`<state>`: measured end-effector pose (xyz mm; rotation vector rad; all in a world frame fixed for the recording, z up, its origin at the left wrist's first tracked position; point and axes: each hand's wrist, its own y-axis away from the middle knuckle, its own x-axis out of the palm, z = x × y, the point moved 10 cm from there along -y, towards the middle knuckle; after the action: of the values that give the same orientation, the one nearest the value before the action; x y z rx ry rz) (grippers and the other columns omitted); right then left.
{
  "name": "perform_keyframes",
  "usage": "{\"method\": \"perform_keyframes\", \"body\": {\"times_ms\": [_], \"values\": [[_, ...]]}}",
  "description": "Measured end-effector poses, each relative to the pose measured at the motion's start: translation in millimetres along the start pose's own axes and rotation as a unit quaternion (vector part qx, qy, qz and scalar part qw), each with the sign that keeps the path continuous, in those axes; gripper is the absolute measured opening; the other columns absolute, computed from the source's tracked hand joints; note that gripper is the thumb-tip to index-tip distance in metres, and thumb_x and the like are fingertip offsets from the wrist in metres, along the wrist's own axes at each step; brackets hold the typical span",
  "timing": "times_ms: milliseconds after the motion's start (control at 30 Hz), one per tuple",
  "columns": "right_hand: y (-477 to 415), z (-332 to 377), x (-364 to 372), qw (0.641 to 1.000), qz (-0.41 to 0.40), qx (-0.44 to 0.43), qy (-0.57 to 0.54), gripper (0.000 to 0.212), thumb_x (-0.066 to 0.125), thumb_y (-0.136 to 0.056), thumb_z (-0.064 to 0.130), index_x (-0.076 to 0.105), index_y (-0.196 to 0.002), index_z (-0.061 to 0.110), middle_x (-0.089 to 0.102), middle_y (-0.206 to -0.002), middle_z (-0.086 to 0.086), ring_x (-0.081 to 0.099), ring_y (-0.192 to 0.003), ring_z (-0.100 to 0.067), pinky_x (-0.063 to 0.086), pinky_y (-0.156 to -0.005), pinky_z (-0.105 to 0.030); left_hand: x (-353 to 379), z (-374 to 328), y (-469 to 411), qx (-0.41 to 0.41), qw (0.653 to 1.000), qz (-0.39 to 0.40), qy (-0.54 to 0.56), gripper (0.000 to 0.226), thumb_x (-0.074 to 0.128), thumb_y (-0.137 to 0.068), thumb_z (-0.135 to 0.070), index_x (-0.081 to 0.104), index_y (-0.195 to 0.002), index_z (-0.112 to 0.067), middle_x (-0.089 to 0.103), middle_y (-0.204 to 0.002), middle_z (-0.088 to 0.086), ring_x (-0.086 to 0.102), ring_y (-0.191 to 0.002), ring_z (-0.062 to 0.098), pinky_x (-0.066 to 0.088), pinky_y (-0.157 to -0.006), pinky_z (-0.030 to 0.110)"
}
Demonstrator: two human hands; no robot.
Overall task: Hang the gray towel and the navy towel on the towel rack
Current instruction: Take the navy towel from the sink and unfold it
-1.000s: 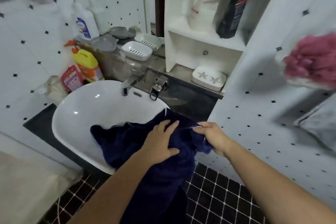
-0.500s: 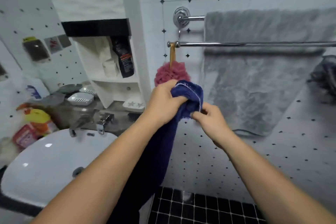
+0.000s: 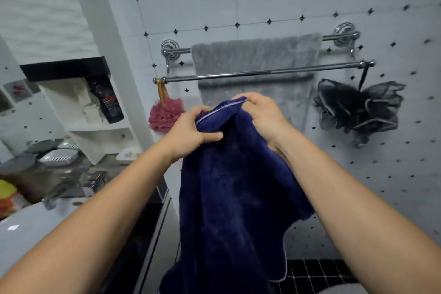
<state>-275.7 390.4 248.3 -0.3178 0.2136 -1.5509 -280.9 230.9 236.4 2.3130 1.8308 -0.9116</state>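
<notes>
The navy towel hangs down in front of me, held by its top hem. My left hand grips the hem on the left and my right hand grips it on the right, both just below the chrome towel rack. The gray towel is draped over the rack's rear bar, behind the front bar. The lower part of the gray towel is hidden behind my hands and the navy towel.
A pink bath pouf hangs from the rack's left end and a black pouf from its right end. White shelves with a black bottle stand at the left, above the white sink and counter clutter.
The navy towel came out of the sink and up in front of the rack. My hands have spread apart along its hem, and my view has turned right toward the whole rack.
</notes>
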Motion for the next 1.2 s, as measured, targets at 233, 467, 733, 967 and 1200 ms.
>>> {"method": "perform_keyframes", "body": {"times_ms": [233, 467, 733, 967, 1200], "values": [[16, 4, -8, 0.976, 0.055, -0.008, 0.213, 0.036, 0.080, -0.077, 0.018, 0.055, -0.103, 0.017, 0.059, -0.062, 0.002, 0.051, -0.052, -0.008, 0.039, -0.050, -0.021, 66, -23, -15, 0.012, 0.998, 0.065, 0.024, 0.008, 0.069, -0.081, 0.004, 0.065, -0.087, 0.001, 0.063, -0.077, 0.010, 0.056, -0.074, 0.018, 0.045, -0.068, 0.030], [65, -82, -68, 0.937, -0.025, 0.165, 0.308, 0.010, 0.068, -0.085, 0.010, 0.067, -0.092, 0.004, 0.064, -0.073, -0.005, 0.057, -0.063, -0.015, 0.045, -0.060, -0.022, 37, -24, -53, -0.024, 0.990, -0.083, 0.111, 0.024, 0.058, -0.083, -0.013, 0.049, -0.062, -0.020, 0.049, -0.057, -0.006, 0.043, -0.053, 0.010, 0.035, -0.049, 0.023], [71, -57, -29, 0.984, -0.048, 0.127, 0.113, 0.064, 0.060, -0.068, 0.073, 0.061, -0.120, 0.035, 0.067, -0.116, 0.016, 0.063, -0.106, -0.002, 0.049, -0.094, -0.035, 32, -3, -67, -0.071, 0.979, -0.115, 0.152, 0.013, 0.051, -0.083, -0.017, 0.057, -0.075, -0.009, 0.060, -0.078, 0.013, 0.057, -0.075, 0.025, 0.050, -0.071, 0.044], [66, -61, -41, 0.935, -0.230, 0.035, 0.268, 0.019, 0.054, -0.088, 0.017, 0.066, -0.078, 0.027, 0.065, -0.072, 0.009, 0.058, -0.072, -0.015, 0.043, -0.058, -0.021, 3, 13, -77, -0.066, 0.983, -0.124, 0.119, 0.019, 0.048, -0.089, -0.024, 0.047, -0.072, -0.015, 0.050, -0.074, 0.004, 0.045, -0.073, 0.022, 0.035, -0.069, 0.034], [4, -9, -49, 0.940, -0.227, -0.002, 0.257, 0.026, 0.048, -0.093, 0.014, 0.055, -0.070, 0.008, 0.058, -0.069, -0.005, 0.048, -0.068, -0.018, 0.041, -0.063, -0.031, 23, 38, -59, 0.013, 0.998, 0.039, -0.046, 0.035, 0.064, -0.088, -0.015, 0.053, -0.120, -0.017, 0.062, -0.111, 0.002, 0.060, -0.104, 0.024, 0.047, -0.086, 0.033]]}}
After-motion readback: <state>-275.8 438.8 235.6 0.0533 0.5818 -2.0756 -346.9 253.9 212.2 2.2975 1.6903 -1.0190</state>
